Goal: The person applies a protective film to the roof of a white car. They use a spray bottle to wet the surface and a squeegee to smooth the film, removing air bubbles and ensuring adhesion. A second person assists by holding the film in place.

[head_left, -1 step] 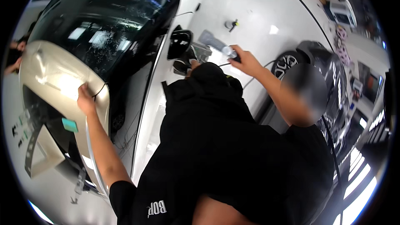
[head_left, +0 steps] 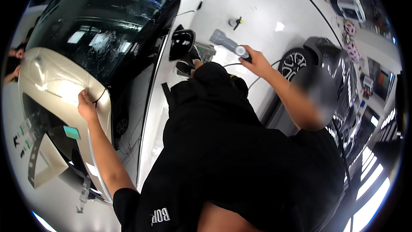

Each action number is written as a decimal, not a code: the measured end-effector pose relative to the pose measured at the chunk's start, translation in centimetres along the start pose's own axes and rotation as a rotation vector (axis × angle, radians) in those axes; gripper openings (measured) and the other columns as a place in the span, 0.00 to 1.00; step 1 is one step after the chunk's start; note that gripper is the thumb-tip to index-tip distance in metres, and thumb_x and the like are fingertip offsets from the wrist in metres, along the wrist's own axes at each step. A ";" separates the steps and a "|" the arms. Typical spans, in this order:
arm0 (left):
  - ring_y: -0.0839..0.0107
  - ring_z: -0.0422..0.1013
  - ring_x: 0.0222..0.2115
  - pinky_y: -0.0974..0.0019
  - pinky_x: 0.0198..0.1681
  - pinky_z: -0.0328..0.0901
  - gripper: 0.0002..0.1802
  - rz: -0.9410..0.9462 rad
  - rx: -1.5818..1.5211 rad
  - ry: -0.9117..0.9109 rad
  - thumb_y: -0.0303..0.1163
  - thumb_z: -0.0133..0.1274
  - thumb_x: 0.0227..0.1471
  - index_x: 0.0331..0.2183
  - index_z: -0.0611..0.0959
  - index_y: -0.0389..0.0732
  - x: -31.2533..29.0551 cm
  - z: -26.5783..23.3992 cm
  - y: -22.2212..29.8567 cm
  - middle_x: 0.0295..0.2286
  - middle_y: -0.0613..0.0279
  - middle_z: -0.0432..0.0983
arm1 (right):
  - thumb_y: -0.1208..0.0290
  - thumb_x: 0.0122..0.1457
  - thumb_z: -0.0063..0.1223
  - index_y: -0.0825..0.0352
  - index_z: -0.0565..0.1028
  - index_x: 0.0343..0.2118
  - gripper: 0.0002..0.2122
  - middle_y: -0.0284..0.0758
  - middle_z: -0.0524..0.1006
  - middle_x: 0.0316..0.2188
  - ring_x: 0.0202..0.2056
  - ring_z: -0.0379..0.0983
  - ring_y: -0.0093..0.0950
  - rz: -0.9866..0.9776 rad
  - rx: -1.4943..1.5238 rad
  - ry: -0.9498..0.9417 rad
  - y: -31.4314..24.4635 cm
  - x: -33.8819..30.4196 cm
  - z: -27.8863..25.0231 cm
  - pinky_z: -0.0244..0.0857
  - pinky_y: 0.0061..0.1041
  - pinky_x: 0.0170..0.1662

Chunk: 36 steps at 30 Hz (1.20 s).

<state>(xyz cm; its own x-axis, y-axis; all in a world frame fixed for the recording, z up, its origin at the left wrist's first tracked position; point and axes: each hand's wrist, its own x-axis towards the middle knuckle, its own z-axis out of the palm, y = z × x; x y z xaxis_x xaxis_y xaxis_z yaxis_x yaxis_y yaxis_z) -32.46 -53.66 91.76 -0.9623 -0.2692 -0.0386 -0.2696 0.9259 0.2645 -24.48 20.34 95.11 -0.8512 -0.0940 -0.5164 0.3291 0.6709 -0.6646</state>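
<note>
While tool [head_left: 230,43] in hand [head_left: 256,62], white lettering [head_left: 161,216]

- Glossy, smooth paint on the pale gold bodywork [head_left: 53,71], with bright reflections.
- Dark, shiny glass in the windscreen [head_left: 124,15], streaked as if wet.
- Polished black finish on the side mirror [head_left: 182,41].
- Grey, plastic-looking casing on the hand-held tool [head_left: 225,40].
- Matt green on top of the block [head_left: 71,132] at an edge of the bodywork.
- Soft, matt black cloth in the shirt [head_left: 223,159].
- Smooth white floor [head_left: 266,15], faintly glossy.
- Dull, rubber-like tyre [head_left: 283,63]; mirror-glossy dark paint on the second car [head_left: 348,81].
</note>
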 end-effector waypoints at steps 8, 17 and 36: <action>0.60 0.83 0.47 0.59 0.52 0.73 0.20 -0.026 -0.064 -0.093 0.41 0.44 0.76 0.50 0.87 0.41 0.5 0.7 1.6 0.45 0.57 0.88 | 0.66 0.61 0.67 0.69 0.78 0.54 0.21 0.44 0.80 0.44 0.46 0.79 0.41 0.325 0.215 -0.103 8.5 -9.1 5.2 0.73 0.35 0.52; 0.38 0.81 0.40 0.41 0.43 0.73 0.23 -0.007 0.018 0.032 0.53 0.41 0.74 0.49 0.85 0.51 -3.0 1.5 0.5 0.38 0.42 0.86 | 0.84 0.56 0.65 0.66 0.76 0.51 0.19 0.41 0.84 0.38 0.42 0.83 0.40 0.158 -0.136 0.059 18.5 -12.3 7.2 0.73 0.33 0.47; 0.59 0.84 0.39 0.58 0.40 0.77 0.08 0.367 0.102 0.351 0.34 0.61 0.61 0.40 0.83 0.43 -2.0 2.4 3.2 0.38 0.55 0.87 | 0.67 0.54 0.73 0.64 0.66 0.70 0.40 0.45 0.67 0.68 0.66 0.66 0.47 -1.228 0.008 -0.206 -34.2 22.9 27.9 0.63 0.43 0.68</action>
<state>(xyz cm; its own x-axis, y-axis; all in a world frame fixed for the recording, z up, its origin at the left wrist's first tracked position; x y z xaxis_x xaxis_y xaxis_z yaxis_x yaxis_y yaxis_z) -31.45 -49.53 90.36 -0.9289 0.0214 0.3697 0.0643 0.9925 0.1040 -43.82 -25.26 90.94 -0.5180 -0.7694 0.3738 -0.6354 0.0535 -0.7704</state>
